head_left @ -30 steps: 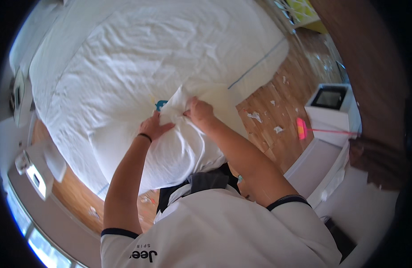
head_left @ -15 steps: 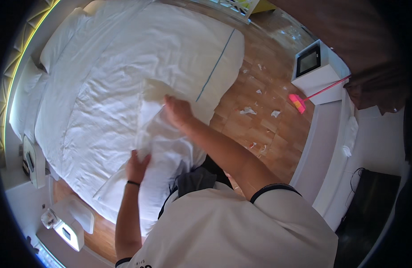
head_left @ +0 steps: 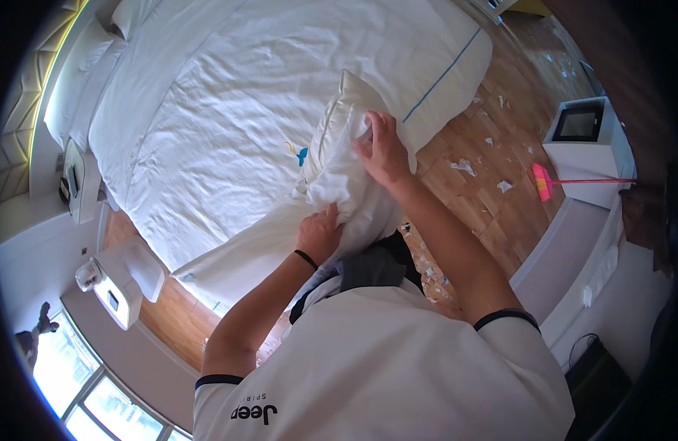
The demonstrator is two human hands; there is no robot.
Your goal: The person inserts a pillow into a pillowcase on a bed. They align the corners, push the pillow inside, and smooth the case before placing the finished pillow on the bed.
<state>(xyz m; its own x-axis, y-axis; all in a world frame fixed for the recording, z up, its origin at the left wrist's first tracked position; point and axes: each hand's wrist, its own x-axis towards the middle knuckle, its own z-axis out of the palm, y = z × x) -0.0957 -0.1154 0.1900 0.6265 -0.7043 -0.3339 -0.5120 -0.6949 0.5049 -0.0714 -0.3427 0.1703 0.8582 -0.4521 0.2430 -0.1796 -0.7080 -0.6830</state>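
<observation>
A white pillow (head_left: 344,110) stands tilted at the near edge of the bed, one corner and a piped edge pointing up. White cloth that looks like a pillowcase (head_left: 240,253) is bunched round its lower part and trails off to the left. My right hand (head_left: 385,151) grips the pillow's right side, fingers bent over the cloth near the upper corner. Lower down, my left hand (head_left: 321,234) is closed on the gathered pillowcase, its fingertips partly buried in folds. Beneath lies a wrinkled white duvet (head_left: 207,140) with a blue line near its right edge.
White pillows (head_left: 78,81) lie at the headboard on the left. Paper scraps (head_left: 464,167) litter the wooden floor (head_left: 493,220) to the right. A pink broom (head_left: 542,182) leans by a white cabinet (head_left: 585,151). Two small white wall shelves (head_left: 115,287) flank the bed's near left side.
The pillow's corner now rises upright out of the bunched cloth. Both hands have shifted right with it, and the whole view has swung, showing windows at the lower left.
</observation>
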